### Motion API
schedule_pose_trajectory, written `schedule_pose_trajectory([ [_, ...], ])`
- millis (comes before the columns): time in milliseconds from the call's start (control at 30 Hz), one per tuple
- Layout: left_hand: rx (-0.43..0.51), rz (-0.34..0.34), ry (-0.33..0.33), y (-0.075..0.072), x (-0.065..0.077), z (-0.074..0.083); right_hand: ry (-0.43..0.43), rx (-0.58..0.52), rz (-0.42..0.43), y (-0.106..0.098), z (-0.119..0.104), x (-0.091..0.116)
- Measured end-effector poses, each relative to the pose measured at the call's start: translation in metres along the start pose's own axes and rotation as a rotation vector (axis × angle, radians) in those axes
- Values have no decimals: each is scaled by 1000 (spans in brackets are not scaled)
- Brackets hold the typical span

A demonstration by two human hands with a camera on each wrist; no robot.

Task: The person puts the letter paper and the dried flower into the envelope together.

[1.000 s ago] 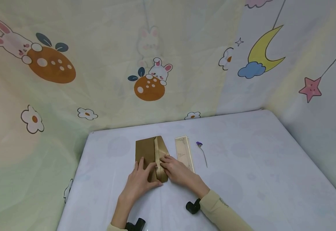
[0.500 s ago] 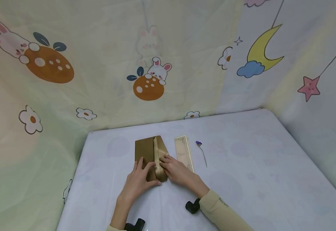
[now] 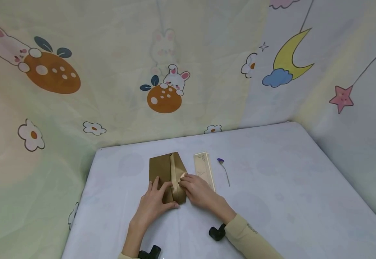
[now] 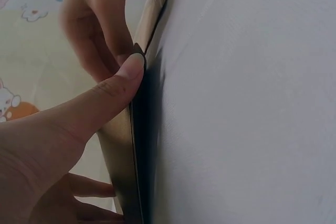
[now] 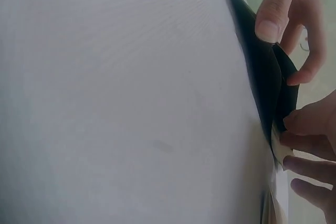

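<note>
A gold-brown paper envelope [image 3: 160, 166] lies on the table, its pointed flap [image 3: 179, 163] facing right and partly raised. My left hand [image 3: 154, 201] holds the envelope, with the thumb [image 4: 131, 66] on the near edge and the index finger by the opening. On the flap side, my right hand [image 3: 197, 190] pinches the flap near its tip, where a small pale patch shows beside the fingertips. The right wrist view shows the dark mouth of the envelope [image 5: 286, 90] gaping between the two hands.
Right of the envelope lies a cream printed card [image 3: 203, 167], partly behind the right hand. Beyond it is a dried purple flower [image 3: 221, 161] on a thin stem. A white cloth covers the table [image 3: 288, 187]; a printed curtain [image 3: 117, 72] hangs behind.
The right fingertips have shifted slightly at the flap, and a pale patch shows more beside them. The left hand keeps its place on the envelope.
</note>
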State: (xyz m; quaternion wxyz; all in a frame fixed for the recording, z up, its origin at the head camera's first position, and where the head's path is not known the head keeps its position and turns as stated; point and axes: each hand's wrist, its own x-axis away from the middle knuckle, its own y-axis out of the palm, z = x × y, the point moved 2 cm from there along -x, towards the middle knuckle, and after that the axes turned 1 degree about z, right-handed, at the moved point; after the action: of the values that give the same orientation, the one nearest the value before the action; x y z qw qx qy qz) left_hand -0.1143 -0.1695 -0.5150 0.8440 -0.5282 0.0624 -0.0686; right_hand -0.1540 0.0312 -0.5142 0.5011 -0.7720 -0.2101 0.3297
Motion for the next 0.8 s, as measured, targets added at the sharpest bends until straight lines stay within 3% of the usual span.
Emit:
schedule_pose_trajectory([
  [200, 1, 11, 16, -1, 0, 0, 68, 5, 165, -7, 7, 10],
  [467, -10, 18, 13, -2, -1, 0, 334, -91, 381, -23, 25, 22],
  [633, -5, 4, 6, -3, -2, 0, 562, -122, 365, -31, 32, 26],
  [800, 1, -7, 3, -2, -2, 1, 718, -117, 301, -32, 35, 26],
])
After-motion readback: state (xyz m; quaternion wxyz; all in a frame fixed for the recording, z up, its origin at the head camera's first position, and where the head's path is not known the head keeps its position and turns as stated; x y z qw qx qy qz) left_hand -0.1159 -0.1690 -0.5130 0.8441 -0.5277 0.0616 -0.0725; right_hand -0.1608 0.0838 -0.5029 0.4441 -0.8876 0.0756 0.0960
